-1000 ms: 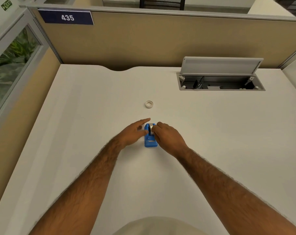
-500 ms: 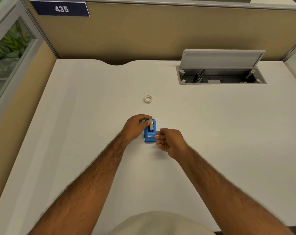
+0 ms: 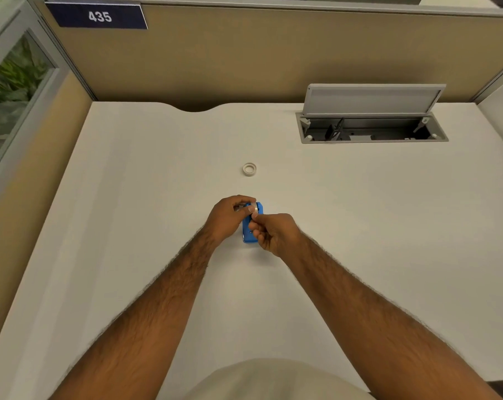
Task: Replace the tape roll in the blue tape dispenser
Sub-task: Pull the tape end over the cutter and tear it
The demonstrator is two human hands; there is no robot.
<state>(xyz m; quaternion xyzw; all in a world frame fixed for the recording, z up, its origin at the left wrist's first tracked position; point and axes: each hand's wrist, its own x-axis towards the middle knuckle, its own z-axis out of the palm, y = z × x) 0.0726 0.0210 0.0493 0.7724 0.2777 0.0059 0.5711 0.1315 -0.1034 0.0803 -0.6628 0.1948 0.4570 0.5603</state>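
Observation:
The blue tape dispenser (image 3: 249,234) lies on the white desk (image 3: 129,226), mid-frame. A tape roll (image 3: 254,207) sits at its far end. My left hand (image 3: 227,219) wraps the dispenser's left side, with thumb and fingers on that roll. My right hand (image 3: 273,232) is curled over the dispenser's near right part, its fingertips pinched at the roll's edge; whether a tape end is between them is too small to tell. A second small white tape roll (image 3: 249,169) lies flat on the desk beyond the hands, apart from them.
An open cable hatch (image 3: 371,128) with a raised grey lid is set into the desk at the back right. Tan partition walls (image 3: 244,59) close the back and left, with a sign reading 435. The desk's near edge is by my body.
My right hand, which was pulled back toward me beside the dispenser's near end, has moved forward and its fingertips now meet the roll. My left hand has stayed on the dispenser.

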